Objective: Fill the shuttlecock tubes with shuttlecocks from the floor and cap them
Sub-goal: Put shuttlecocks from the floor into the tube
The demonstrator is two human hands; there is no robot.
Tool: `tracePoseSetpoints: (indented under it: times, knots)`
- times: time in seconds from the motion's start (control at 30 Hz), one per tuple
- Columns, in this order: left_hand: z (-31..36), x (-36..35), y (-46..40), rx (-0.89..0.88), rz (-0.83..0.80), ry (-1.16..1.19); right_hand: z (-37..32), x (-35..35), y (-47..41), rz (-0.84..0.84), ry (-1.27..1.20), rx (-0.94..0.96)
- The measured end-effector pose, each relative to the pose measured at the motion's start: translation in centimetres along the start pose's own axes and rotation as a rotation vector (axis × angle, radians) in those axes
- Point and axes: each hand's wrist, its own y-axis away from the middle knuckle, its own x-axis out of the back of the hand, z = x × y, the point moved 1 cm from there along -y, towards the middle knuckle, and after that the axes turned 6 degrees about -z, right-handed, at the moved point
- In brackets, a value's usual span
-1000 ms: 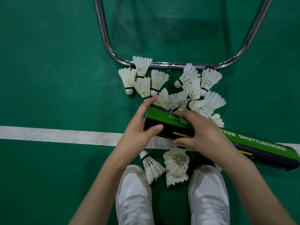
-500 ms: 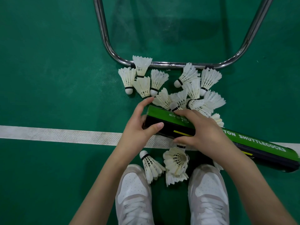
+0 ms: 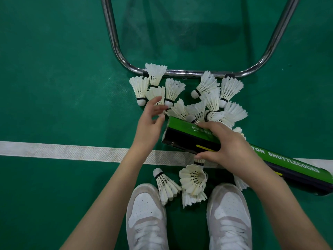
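Right hand (image 3: 228,147) covering the middle of the green tube (image 3: 189,136) and the start of its lettering, tube's far end cut by the right edge, both shoes (image 3: 146,217) cut at the bottom, metal frame (image 3: 189,73) running off the top, left hand (image 3: 149,121) fingertips blurred, several shuttlecocks (image 3: 212,103) half hidden behind the tube

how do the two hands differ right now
The right hand grips the green tube near its open end; the left hand holds nothing. The right hand's fingers curl round the tube; the left hand's are loosely spread, reaching toward the shuttlecocks. Both are bare and low over the floor.
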Motion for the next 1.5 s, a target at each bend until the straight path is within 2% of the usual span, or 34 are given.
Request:
tracePoseSetpoints:
  times: [0.3,0.53,0.73,1.0,1.17,1.5]
  knots:
    - [-0.7,-0.3,-1.6,0.034,-0.095,-0.079,0.0,0.0,0.2,0.005,0.008,-0.01]
    - [-1.5,-0.3,-1.3,0.049,0.01,-0.111,-0.1,-0.1,0.1,0.009,0.011,-0.016]
    - [-0.4,0.3,-0.5,-0.031,0.092,-0.07,0.0,-0.1,0.1,0.012,0.02,-0.012]
    - [0.7,3.7,1.2,0.013,0.31,0.042,0.1,-0.1,0.0,0.008,0.035,-0.013]
    - [1.5,5.7,2.7,-0.025,0.376,0.079,-0.1,0.0,0.2,0.004,0.043,-0.016]
    - [3.2,3.7,4.4,-0.027,0.183,0.178,0.0,0.0,0.1,0.004,0.034,-0.017]
